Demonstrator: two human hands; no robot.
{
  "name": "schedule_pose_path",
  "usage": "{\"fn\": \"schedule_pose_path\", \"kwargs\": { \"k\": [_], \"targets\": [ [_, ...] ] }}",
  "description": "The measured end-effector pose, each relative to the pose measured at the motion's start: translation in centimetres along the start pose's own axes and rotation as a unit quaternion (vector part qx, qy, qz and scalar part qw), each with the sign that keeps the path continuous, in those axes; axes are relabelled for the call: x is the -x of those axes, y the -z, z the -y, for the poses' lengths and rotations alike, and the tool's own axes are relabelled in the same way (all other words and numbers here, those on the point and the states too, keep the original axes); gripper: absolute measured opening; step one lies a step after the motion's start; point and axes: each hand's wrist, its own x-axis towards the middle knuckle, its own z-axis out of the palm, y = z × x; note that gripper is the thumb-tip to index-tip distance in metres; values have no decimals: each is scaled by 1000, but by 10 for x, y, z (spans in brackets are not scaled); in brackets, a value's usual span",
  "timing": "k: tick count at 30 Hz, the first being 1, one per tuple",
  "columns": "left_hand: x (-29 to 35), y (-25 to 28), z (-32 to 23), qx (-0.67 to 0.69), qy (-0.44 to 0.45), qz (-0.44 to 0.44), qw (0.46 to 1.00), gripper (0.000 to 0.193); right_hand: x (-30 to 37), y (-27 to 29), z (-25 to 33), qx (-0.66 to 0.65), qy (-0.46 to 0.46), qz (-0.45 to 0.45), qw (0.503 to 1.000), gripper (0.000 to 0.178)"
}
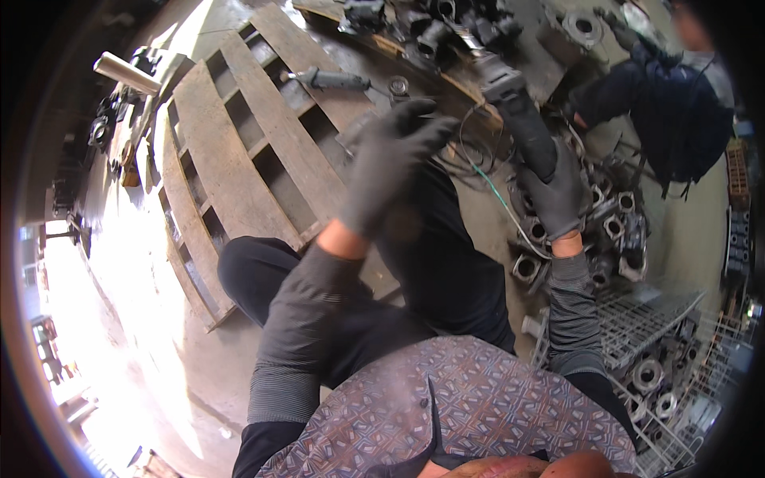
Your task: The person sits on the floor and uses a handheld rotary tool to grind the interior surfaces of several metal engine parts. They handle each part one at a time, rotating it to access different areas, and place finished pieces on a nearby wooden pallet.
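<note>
My right hand point(558, 191), in a dark grey glove, is closed round the black body of a handheld power grinder point(518, 103). The tool points away from me, its bright metal front end near dark castings. My left hand point(390, 159), gloved alike, hovers over the near right side of a wooden pallet point(203, 119), fingers apart and slightly blurred. I see nothing held in it. A grey metal part point(351, 137) shows partly behind this hand. Just beyond, a second slim grinder point(331, 80) lies on the pallet, beside a small round metal piece point(398, 85).
Cast metal parts point(613, 227) are heaped at the right, with more castings point(430, 36) at the far side. A thin green cord point(496, 191) loops by my right wrist. Wire baskets point(649, 319) hold parts at near right. Another person point(669, 103) bends at far right.
</note>
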Motion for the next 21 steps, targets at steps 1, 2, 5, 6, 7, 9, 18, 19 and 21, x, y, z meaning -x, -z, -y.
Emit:
{"fn": "schedule_pose_path", "kwargs": {
  "k": [1, 2, 5, 6, 7, 9, 18, 19, 21],
  "targets": [
    [-6, -9, -2, 30, -4, -25, 999, 45, -19, 3, 15, 20, 47, -2, 999, 64],
    [-13, -12, -3, 115, 27, 10, 993, 46, -35, 5, 30, 35, 98, -5, 995, 65],
    [-25, -16, -3, 249, 56, -2, 967, 40, -69, 6, 73, 98, 178, -8, 979, 69],
    [-28, -16, -2, 277, 51, -20, 959, 36, -77, 6, 87, 112, 206, 1, 972, 68],
    [-32, -13, 0, 317, 40, -36, 947, 36, -85, 6, 100, 126, 235, 9, 964, 67],
    [-41, -1, 8, 403, 23, -62, 913, 37, -99, 4, 125, 141, 294, 12, 945, 63],
    [-80, 103, 51, 670, -36, 32, 741, 48, -59, -52, 199, -379, -181, 194, 886, 44],
    [-80, 105, 52, 665, -44, 58, 743, 47, -63, -63, 199, -500, -152, 170, 836, 46],
    [-78, 102, 53, 664, -43, 104, 740, 45, -76, -77, 196, -653, -196, 124, 721, 50]
  ]
}}
